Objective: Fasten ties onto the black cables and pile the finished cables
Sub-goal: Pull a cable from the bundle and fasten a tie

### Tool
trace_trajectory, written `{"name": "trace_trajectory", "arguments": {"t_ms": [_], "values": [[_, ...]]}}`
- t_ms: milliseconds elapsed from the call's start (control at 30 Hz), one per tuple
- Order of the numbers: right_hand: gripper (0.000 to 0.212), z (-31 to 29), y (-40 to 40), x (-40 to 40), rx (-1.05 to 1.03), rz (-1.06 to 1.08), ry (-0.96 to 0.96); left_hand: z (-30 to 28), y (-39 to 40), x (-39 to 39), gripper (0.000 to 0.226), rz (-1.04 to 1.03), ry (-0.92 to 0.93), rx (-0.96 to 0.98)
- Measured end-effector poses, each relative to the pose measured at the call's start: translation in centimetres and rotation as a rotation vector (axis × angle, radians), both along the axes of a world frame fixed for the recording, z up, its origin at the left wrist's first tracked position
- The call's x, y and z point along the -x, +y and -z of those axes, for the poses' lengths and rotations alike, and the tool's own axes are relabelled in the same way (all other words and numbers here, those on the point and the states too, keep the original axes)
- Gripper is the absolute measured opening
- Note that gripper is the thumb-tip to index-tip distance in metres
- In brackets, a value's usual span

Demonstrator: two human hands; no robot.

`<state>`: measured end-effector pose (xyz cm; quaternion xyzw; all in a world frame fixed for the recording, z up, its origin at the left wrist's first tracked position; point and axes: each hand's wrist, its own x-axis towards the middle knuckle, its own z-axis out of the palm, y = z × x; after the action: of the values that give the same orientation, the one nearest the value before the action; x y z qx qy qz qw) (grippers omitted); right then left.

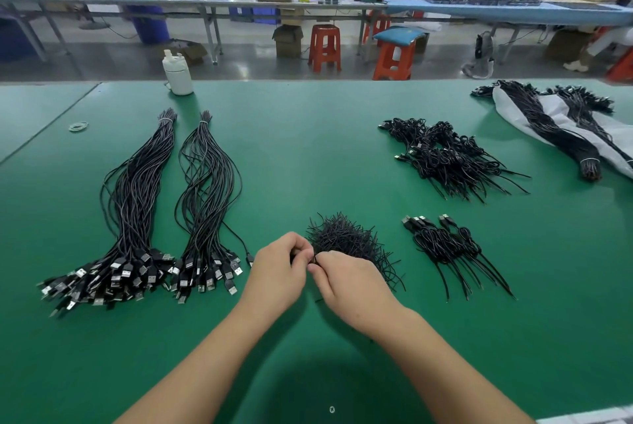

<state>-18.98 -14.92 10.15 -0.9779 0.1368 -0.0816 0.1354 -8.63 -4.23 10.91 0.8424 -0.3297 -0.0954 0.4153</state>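
Working: your two hands meet at the near middle of the green table (308, 149), both bent over one small black piece.
Left hand: your left hand (279, 268) has its fingers curled, pinching something thin and black at the fingertips.
Right hand: your right hand (346, 281) pinches the same black piece from the other side; whether it is a tie alone or a tie round a cable, you cannot tell, since the fingers hide it.
Ties: the heap of ties (346, 240) lies just beyond your knuckles, touching the right hand's far side.
Untied cables: two long bundles (164, 218) lie to the left, plugs toward you, bound at their far ends.
Finished cables: a small pile (448, 245) sits near right; a larger pile (452, 156) lies farther right.
Far right: more bundles rest on a pale bag (561, 122).
Risk: pulling back may drag loose ties out of the heap, because your right hand rests against it.
Risk: a tie twisted loosely would probably slip, letting the coil spring open.
Risk: reaching left, your forearm could snag the nearest plugs.
Room: bare green lies between the bundles and piles; the white bottle (178, 72) stands at the far edge.
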Motion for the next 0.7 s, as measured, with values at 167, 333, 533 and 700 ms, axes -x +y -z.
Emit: {"name": "trace_trajectory", "arguments": {"t_ms": [167,333,533,700], "values": [[0.029,0.3,-0.4,0.5,0.013,-0.064,-0.015,0.2,0.0,-0.3,0.022,0.013,0.016,-0.029],[0.025,0.3,-0.6,0.7,0.021,-0.055,-0.054,0.2,-0.1,-0.5,0.017,0.022,0.083,-0.027],[0.028,0.6,-0.6,0.6,-0.002,-0.072,0.005,0.7,0.0,-0.3,0.014,0.003,0.110,-0.025],[0.029,0.9,-0.6,0.8,0.036,-0.135,-0.006,1.1,0.3,-0.4,0.012,0.012,0.220,-0.011]]}}
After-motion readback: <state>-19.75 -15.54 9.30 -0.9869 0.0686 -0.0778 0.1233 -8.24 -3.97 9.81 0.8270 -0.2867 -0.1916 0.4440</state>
